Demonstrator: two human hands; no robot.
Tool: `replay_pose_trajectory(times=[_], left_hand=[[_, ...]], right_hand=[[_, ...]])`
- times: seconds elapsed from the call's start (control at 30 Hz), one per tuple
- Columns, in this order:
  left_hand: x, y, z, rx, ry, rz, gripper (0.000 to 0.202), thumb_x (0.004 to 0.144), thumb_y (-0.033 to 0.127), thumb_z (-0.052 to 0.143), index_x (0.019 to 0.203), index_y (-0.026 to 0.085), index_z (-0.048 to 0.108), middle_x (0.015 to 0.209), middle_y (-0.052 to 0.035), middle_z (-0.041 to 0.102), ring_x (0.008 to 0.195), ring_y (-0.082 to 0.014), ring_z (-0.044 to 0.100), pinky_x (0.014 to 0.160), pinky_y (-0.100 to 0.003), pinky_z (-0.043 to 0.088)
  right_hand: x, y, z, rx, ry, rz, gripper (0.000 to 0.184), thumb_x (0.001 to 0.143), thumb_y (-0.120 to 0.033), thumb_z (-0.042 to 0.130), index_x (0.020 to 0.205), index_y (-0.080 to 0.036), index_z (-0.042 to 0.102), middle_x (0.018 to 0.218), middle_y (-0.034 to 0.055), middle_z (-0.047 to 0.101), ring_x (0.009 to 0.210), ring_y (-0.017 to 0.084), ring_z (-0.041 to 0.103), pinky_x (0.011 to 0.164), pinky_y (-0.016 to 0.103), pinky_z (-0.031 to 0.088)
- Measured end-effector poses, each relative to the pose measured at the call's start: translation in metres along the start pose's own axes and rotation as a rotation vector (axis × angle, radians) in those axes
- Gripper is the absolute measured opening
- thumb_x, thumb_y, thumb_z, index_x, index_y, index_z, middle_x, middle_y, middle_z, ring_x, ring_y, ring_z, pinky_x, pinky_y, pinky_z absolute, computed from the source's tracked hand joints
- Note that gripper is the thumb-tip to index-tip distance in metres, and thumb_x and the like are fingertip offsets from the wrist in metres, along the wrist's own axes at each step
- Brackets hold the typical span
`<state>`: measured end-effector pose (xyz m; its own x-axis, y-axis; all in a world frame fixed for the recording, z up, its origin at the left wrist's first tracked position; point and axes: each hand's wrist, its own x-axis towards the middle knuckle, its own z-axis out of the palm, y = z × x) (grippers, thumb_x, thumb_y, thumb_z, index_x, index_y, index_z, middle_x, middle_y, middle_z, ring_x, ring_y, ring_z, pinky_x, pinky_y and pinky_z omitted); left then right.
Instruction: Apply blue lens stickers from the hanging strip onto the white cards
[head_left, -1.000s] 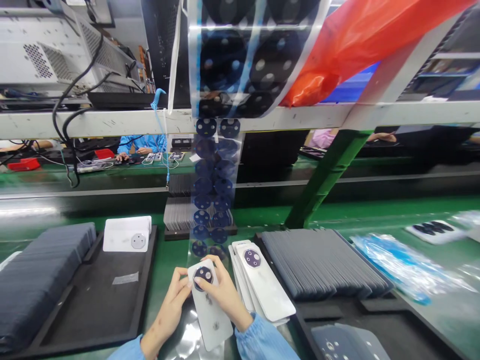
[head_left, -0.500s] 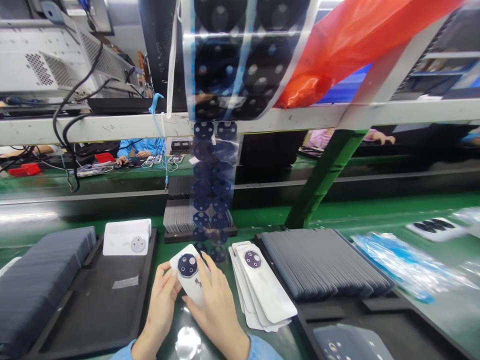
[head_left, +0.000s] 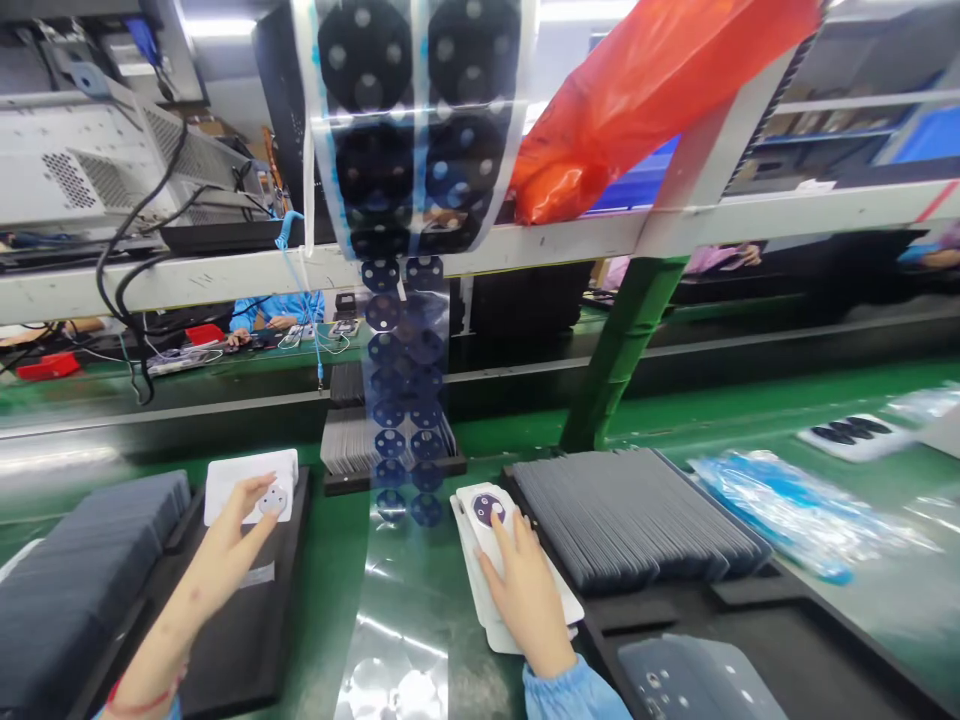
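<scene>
My left hand (head_left: 225,550) reaches over a white phone back panel (head_left: 232,480) in the left tray; thumb and index finger are apart, on either side of its round grey camera piece (head_left: 272,499). Whether the fingertips touch the panel I cannot tell. My right hand (head_left: 527,590) rests with fingers outstretched on a stack of white phone back panels (head_left: 469,545). The top panel bears a round dark camera sticker (head_left: 487,508). Between my hands hangs a clear strip of round dark stickers (head_left: 409,400), its lower end lying on the green bench.
Rows of grey panels stand in the left tray (head_left: 255,640) and the right tray (head_left: 795,650). Farther right lie blue-clear plastic bags (head_left: 787,500). A green-wrapped post (head_left: 622,350) rises behind. Co-workers' hands appear across the bench.
My hands have parted. The left moved to the left tray's panel; the right moved onto the white stack. The panel held between them has left my hands. The view shifted slightly.
</scene>
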<state>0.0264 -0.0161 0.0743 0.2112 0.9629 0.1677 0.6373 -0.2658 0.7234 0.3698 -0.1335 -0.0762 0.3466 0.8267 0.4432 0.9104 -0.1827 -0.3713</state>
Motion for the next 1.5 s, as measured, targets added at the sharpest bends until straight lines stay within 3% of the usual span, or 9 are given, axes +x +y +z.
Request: replay_pose_trajectory(times=[0.1, 0.23, 0.53, 0.77, 0.87, 1.1, 1.27, 1.33, 1.5], left_hand=[[0.046, -0.056, 0.006, 0.328, 0.006, 0.069, 0.045, 0.081, 0.038, 0.047, 0.119, 0.014, 0.046, 0.133, -0.0226, 0.054, 0.126, -0.0373, 0.05, 0.1, -0.054, 0.044], [0.076, -0.103, 0.004, 0.427, -0.003, 0.146, 0.064, 0.06, 0.026, 0.065, 0.122, 0.014, 0.05, 0.148, -0.0233, 0.035, 0.139, -0.0428, 0.027, 0.109, -0.058, 0.029], [0.075, -0.124, -0.011, 0.38, 0.011, 0.227, 0.052, 0.063, 0.035, 0.072, 0.113, 0.023, 0.063, 0.137, -0.0126, 0.055, 0.127, -0.0379, 0.047, 0.111, -0.054, 0.027], [0.053, -0.091, -0.013, 0.046, 0.243, 0.081, 0.031, 0.061, 0.048, 0.075, 0.077, 0.023, 0.068, 0.091, -0.0095, 0.073, 0.104, -0.0394, 0.06, 0.099, -0.049, 0.04], [0.046, -0.06, -0.01, -0.188, 0.295, -0.015, 0.034, 0.069, 0.052, 0.071, 0.086, 0.023, 0.066, 0.088, -0.0054, 0.071, 0.094, -0.032, 0.063, 0.085, -0.039, 0.047], [0.024, 0.006, 0.069, -0.798, -0.008, -0.187, 0.045, 0.068, 0.057, 0.071, 0.087, 0.016, 0.067, 0.08, -0.0068, 0.071, 0.078, -0.0236, 0.067, 0.071, -0.032, 0.051], [0.01, 0.029, 0.119, -0.992, -0.29, -0.228, 0.035, 0.065, 0.046, 0.079, 0.077, 0.015, 0.069, 0.073, -0.0042, 0.068, 0.068, -0.0183, 0.064, 0.065, -0.026, 0.048], [0.005, 0.031, 0.128, -1.02, -0.343, -0.226, 0.031, 0.066, 0.043, 0.08, 0.071, 0.015, 0.067, 0.069, -0.002, 0.065, 0.062, -0.015, 0.06, 0.06, -0.023, 0.045], [-0.007, 0.025, 0.136, -1.062, -0.304, -0.193, 0.029, 0.072, 0.042, 0.076, 0.07, 0.015, 0.066, 0.067, 0.0007, 0.063, 0.06, -0.0106, 0.056, 0.059, -0.019, 0.041]], right_hand=[[-0.004, -0.002, 0.003, -0.078, 0.038, 0.009, 0.048, 0.093, -0.032, 0.041, 0.134, -0.007, 0.049, 0.141, 0.0274, 0.038, 0.126, 0.044, 0.041, 0.099, 0.054, 0.04], [-0.009, -0.008, -0.004, -0.189, 0.071, 0.0, 0.049, 0.093, -0.032, 0.041, 0.135, -0.006, 0.048, 0.137, 0.0288, 0.039, 0.117, 0.045, 0.048, 0.092, 0.053, 0.043], [-0.01, -0.016, -0.01, -0.287, 0.107, -0.019, 0.049, 0.093, -0.037, 0.041, 0.131, -0.009, 0.053, 0.124, 0.0291, 0.05, 0.103, 0.04, 0.055, 0.071, 0.045, 0.049], [-0.004, -0.026, -0.022, -0.168, 0.195, 0.008, 0.059, 0.095, -0.045, 0.033, 0.13, 0.0, 0.048, 0.132, 0.0339, 0.041, 0.114, 0.045, 0.048, 0.081, 0.052, 0.047], [0.012, -0.044, -0.04, 0.067, 0.203, 0.014, 0.057, 0.095, -0.049, 0.037, 0.135, -0.008, 0.044, 0.137, 0.0262, 0.041, 0.121, 0.041, 0.044, 0.091, 0.053, 0.044], [0.057, -0.087, -0.044, 0.684, -0.084, -0.026, 0.072, 0.081, -0.035, 0.065, 0.144, -0.039, 0.029, 0.158, 0.0022, -0.004, 0.138, 0.034, 0.028, 0.105, 0.049, 0.038], [0.066, -0.072, -0.022, 1.11, -0.306, 0.019, 0.063, 0.071, -0.026, 0.07, 0.131, -0.028, 0.051, 0.113, 0.0064, 0.063, 0.098, 0.024, 0.065, 0.084, 0.038, 0.055], [0.064, -0.067, -0.02, 1.159, -0.35, 0.051, 0.053, 0.07, -0.027, 0.07, 0.122, -0.024, 0.059, 0.087, 0.0027, 0.07, 0.088, 0.023, 0.068, 0.079, 0.037, 0.056], [0.056, -0.071, -0.023, 1.148, -0.315, 0.047, 0.025, 0.073, -0.028, 0.067, 0.097, -0.024, 0.072, 0.087, 0.0023, 0.074, 0.083, 0.024, 0.07, 0.079, 0.039, 0.056]])
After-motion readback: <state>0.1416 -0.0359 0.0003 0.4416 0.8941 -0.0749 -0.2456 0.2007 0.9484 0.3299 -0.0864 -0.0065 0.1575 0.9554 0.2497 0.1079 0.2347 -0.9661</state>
